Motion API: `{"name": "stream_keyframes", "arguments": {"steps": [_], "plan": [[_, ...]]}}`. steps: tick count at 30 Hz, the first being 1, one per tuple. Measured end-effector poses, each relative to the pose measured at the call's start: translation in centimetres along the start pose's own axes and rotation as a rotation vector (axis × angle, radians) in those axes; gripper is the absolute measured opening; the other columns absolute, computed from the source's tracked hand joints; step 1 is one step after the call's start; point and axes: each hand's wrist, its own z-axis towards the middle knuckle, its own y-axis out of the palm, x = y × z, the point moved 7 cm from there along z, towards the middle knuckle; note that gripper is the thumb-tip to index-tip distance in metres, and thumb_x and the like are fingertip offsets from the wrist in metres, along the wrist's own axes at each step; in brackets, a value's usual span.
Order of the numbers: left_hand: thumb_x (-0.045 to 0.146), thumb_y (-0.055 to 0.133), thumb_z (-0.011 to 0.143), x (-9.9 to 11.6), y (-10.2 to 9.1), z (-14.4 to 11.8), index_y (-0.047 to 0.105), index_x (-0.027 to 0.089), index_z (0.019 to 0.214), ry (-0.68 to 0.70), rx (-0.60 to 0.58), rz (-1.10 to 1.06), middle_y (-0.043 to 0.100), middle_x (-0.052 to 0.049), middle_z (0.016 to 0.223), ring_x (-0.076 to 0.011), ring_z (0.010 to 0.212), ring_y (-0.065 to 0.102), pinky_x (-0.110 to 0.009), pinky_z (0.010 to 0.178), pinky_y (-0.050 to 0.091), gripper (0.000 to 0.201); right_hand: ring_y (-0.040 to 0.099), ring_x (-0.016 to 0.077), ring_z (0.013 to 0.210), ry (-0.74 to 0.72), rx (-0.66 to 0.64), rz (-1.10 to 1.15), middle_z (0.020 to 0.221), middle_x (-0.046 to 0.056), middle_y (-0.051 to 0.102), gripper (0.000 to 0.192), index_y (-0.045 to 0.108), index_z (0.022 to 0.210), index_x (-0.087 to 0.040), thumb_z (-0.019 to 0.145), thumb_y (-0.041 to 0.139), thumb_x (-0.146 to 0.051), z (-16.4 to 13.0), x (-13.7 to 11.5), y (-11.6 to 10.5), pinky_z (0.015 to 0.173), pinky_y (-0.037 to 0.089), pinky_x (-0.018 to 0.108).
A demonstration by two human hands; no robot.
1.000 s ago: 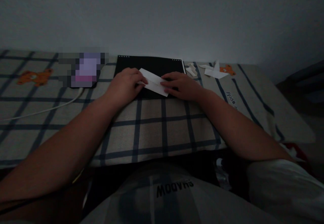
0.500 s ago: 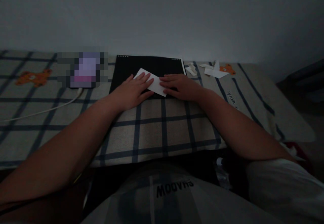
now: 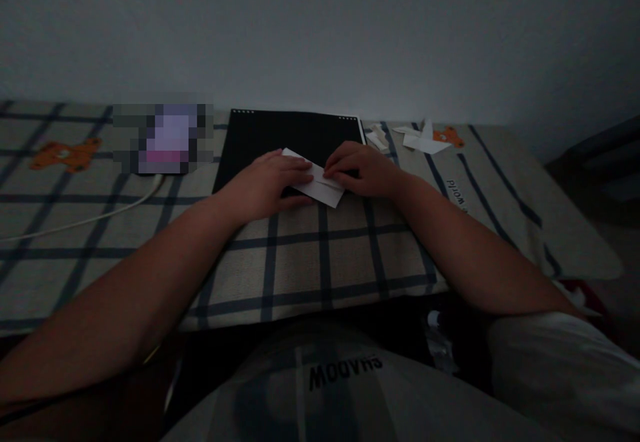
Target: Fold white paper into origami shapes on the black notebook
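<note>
A folded piece of white paper [image 3: 327, 193] lies aslant on a black folder [image 3: 295, 129], its lower corner reaching over the near edge. My left hand [image 3: 263, 185] rests across the paper's left part, fingers stretched out flat and thumb apart below. At the right end, my right hand [image 3: 363, 170] has its fingers bent and pinched together on an edge or flap of the paper. A crease line shows between the two hands. The paper's left end is partly hidden beneath my left fingers.
A checked cloth [image 3: 300, 262] covers the table, which meets a wall [image 3: 320, 35]. Left of the folder lies a blurred phone [image 3: 170, 139] with a white cable [image 3: 115, 212]. To the right are torn paper scraps [image 3: 379, 137] and a folded white paper shape [image 3: 425, 141].
The paper has shifted right and toward me. My right fingers, flat before, are now curled into a pinch on it. My left hand has slid slightly right with it.
</note>
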Motion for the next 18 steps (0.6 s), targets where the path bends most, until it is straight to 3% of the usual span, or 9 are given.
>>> {"name": "stream_keyframes", "arguments": {"steps": [5,9,11,14,15,17,18], "plan": [[0.046,0.054,0.111,0.1,-0.5,0.1,0.089,0.026,0.131,0.050,0.052,-0.037,0.086,-0.010,0.143,-0.0315,0.138,0.078,-0.048,0.121,0.059,0.045,0.077,0.0285,0.113,0.049,-0.006,0.111,0.114,0.011,0.088,0.037,0.093,0.108,-0.023,0.107,0.061,-0.042,-0.1,0.2,-0.2,0.108,0.058,0.048],[0.050,0.045,0.113,-0.1,-1.8,-0.6,0.089,0.026,0.133,-0.076,0.105,0.000,0.089,-0.011,0.131,-0.0325,0.124,0.083,-0.045,0.106,0.063,0.054,0.080,0.0285,0.112,0.205,0.117,0.342,0.112,0.009,0.089,0.051,0.093,0.106,-0.025,0.109,0.056,-0.060,-0.3,1.6,-0.8,0.110,0.060,0.048],[0.053,0.046,0.113,-0.2,-2.7,-0.9,0.090,0.026,0.129,-0.143,0.198,-0.045,0.090,-0.010,0.115,-0.0317,0.111,0.084,-0.043,0.099,0.063,0.054,0.082,0.0295,0.114,0.306,0.197,0.501,0.112,0.009,0.090,0.059,0.092,0.101,-0.026,0.107,0.056,-0.072,-0.4,2.4,-1.1,0.111,0.062,0.048],[0.065,0.053,0.113,-1.0,-3.9,-1.7,0.091,0.024,0.110,-0.287,0.506,-0.307,0.086,-0.006,0.091,-0.0272,0.093,0.082,-0.038,0.089,0.063,0.056,0.082,0.0306,0.126,0.377,0.251,0.688,0.121,0.009,0.091,0.071,0.093,0.107,-0.027,0.101,0.058,-0.089,-0.2,2.3,-1.0,0.112,0.064,0.048],[0.069,0.057,0.112,-1.4,-3.7,-1.9,0.090,0.024,0.108,-0.344,0.601,-0.435,0.086,-0.005,0.093,-0.0269,0.096,0.083,-0.036,0.088,0.064,0.056,0.082,0.0306,0.128,0.365,0.244,0.705,0.124,0.009,0.091,0.066,0.093,0.112,-0.027,0.097,0.068,-0.087,0.1,1.8,-0.8,0.113,0.064,0.049],[0.073,0.063,0.108,-1.9,-2.5,-1.9,0.088,0.024,0.112,-0.412,0.699,-0.701,0.088,-0.005,0.101,-0.0272,0.101,0.083,-0.036,0.085,0.067,0.055,0.081,0.0307,0.128,0.359,0.254,0.676,0.124,0.008,0.090,0.061,0.092,0.118,-0.027,0.090,0.084,-0.081,0.5,1.1,-0.5,0.117,0.063,0.050],[0.074,0.066,0.106,-1.9,-1.5,-1.5,0.088,0.024,0.114,-0.430,0.678,-0.822,0.089,-0.006,0.105,-0.0273,0.101,0.084,-0.037,0.084,0.068,0.054,0.081,0.0310,0.126,0.351,0.259,0.655,0.123,0.007,0.090,0.062,0.092,0.116,-0.027,0.086,0.088,-0.081,0.7,0.8,-0.3,0.116,0.063,0.050]]}}
